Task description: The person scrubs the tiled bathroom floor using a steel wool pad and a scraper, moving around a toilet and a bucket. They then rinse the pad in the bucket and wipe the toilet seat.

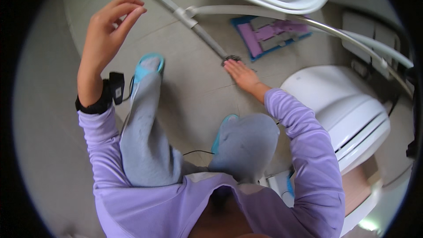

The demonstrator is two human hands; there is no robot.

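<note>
My right hand (pixel 244 75) reaches down to the floor, its extended fingers on a dark tangled clump (pixel 231 60) that looks like hair. Whether the fingers grip it is hidden. The clump lies at the near end of a long grey floor-squeegee or broom head (pixel 210 41). From this head's middle joint a curved light arm (pixel 238 10) runs right to a metal pole (pixel 343 34). At upper left, my left hand (pixel 107 31) is raised with bent fingers and nothing visible in it. A black strap with a small black box (pixel 116 87) is round that wrist.
A white basin (pixel 307 5) with yellow and pink items stands at the top. Beside the pole lies a purple and blue flat mop head (pixel 252 39). A white toilet (pixel 330 89) is close on the right. My feet wear turquoise slippers (pixel 140 72) on the tiled floor.
</note>
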